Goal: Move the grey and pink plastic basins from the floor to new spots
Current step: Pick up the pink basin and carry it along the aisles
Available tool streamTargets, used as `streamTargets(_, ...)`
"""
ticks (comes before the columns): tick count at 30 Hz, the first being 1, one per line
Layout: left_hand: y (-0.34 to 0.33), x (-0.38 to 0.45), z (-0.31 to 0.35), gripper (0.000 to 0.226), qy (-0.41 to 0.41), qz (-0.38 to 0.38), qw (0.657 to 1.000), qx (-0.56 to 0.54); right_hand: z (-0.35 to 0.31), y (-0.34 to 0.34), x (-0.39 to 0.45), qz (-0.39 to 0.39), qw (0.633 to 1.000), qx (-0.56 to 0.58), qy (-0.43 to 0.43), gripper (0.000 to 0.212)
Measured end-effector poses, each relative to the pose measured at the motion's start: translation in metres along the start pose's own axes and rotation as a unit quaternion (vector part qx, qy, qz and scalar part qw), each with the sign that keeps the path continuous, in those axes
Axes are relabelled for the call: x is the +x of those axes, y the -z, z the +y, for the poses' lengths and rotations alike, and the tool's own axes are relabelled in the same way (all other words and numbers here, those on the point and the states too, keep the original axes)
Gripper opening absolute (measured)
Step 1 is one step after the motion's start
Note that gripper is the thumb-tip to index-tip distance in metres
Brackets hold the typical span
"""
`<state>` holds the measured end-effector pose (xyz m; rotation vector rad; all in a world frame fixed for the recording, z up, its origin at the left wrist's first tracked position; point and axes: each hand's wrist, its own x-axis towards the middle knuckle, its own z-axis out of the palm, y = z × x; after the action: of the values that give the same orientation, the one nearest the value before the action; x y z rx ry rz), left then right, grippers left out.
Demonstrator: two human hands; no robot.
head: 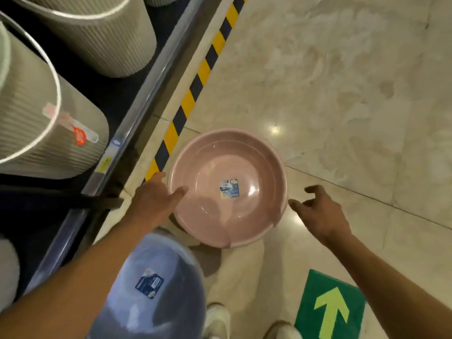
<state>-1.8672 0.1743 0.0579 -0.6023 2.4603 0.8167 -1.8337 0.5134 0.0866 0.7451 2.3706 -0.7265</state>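
Note:
A round pink basin [210, 216] with a small label in its middle sits on the pale floor in front of me. My left hand [155, 199] is at its left rim, thumb over the edge and fingers outside it, spread. My right hand [320, 211] hovers open just right of the basin, fingers curled, not touching it. A grey-blue basin [159, 289] with a blue label lies nearer me, partly under my left forearm.
A low metal shelf [137, 113] with several ribbed beige bins [102, 40] runs along the left. Yellow-and-black tape [195, 77] marks the floor beside it. A green arrow sticker [330, 307] lies at lower right. My white shoes [217, 319] show at the bottom.

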Motion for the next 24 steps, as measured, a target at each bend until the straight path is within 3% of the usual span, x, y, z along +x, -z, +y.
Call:
streamTargets(6, -0.045, 0.049, -0.053, 0.077, 0.043, -0.013, 0.999, 0.018, 0.031, -0.050, 0.057, -0.002, 0.999, -0.031, -0.008, 0.072)
streamTargets(14, -0.069, 0.056, -0.057, 0.059, 0.044, 0.003, 0.998, -0.051, 0.028, -0.084, 0.073, -0.031, 0.999, -0.003, 0.008, 0.051)
streamTargets(24, -0.005, 0.009, 0.022, 0.035, -0.004, -0.017, 0.997, -0.069, 0.025, 0.012, 0.026, 0.016, 0.997, 0.072, 0.015, 0.052)
